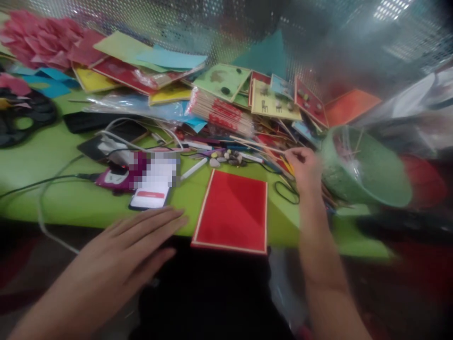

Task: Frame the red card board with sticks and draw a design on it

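My left hand [141,245] is stretched out flat, fingers extended, at the front edge of the table, just below the phone [148,193]. It holds nothing. On the right, my right hand [305,165] pinches the end of a thin wooden stick [262,145], which points left over a pile of pens and sticks. Between my hands lies a red card [237,212] with pale wooden strips along its left, bottom and right edges. Its lower edge reaches past the table edge. Small pebbles [226,158] sit just behind the card.
A green basket [368,170] lies tipped to the right of my right hand. Behind are decorated cards [221,82] and a bundle of sticks in plastic [221,112]. A purple power strip [116,179] with cables is at left. A black cord loop [286,192] lies near my right wrist.
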`<action>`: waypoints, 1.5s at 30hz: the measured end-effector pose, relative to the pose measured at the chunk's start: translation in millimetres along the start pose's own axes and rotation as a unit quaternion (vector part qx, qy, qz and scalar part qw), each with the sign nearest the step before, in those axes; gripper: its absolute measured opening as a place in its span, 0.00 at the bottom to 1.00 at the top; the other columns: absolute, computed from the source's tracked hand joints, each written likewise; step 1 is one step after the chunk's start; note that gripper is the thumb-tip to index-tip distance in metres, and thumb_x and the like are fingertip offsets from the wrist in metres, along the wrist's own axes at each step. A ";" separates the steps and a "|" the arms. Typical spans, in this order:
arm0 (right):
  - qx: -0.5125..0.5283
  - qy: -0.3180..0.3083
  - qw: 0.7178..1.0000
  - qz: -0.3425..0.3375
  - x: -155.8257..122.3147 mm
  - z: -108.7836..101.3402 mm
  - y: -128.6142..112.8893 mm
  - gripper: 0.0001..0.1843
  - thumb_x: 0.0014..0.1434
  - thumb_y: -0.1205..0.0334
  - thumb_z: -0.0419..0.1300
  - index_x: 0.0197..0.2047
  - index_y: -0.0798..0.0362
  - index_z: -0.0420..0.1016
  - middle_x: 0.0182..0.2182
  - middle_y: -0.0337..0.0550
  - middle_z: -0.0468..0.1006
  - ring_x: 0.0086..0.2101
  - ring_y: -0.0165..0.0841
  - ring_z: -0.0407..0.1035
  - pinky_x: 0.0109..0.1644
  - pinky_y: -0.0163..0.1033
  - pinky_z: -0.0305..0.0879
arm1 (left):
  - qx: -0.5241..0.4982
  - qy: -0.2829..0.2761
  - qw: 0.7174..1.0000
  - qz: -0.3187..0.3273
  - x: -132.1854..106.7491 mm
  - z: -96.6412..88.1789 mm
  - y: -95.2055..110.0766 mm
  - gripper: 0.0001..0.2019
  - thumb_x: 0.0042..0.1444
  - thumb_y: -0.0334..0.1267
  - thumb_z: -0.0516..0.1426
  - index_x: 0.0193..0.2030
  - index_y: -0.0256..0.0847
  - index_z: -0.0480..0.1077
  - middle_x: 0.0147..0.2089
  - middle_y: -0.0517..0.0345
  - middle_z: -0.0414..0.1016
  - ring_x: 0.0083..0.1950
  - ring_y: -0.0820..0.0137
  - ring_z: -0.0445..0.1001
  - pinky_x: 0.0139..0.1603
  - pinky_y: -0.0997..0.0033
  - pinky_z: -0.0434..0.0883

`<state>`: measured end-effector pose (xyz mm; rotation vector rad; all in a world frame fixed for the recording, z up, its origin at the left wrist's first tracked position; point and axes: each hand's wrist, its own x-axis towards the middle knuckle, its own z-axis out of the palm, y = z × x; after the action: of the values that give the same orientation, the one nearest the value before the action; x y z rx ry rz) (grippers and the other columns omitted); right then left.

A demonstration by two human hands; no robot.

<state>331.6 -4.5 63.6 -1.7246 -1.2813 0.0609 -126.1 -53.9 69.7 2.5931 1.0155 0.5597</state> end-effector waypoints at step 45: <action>-0.028 -0.199 0.980 0.004 -52.7 7.4 3.8 0.07 0.62 0.58 0.65 0.35 0.49 0.84 0.34 0.44 0.79 0.35 0.39 0.73 0.41 0.46 0.70 | -0.017 -0.029 0.999 0.008 135.1 92.1 -23.4 0.23 0.72 0.42 0.51 0.69 0.38 0.71 0.72 0.45 0.70 0.71 0.52 0.71 0.74 0.42 0.65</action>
<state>306.7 -39.9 32.4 -1.8243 -1.5767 0.3947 -6.4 44.4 12.4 2.5745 0.9607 0.4979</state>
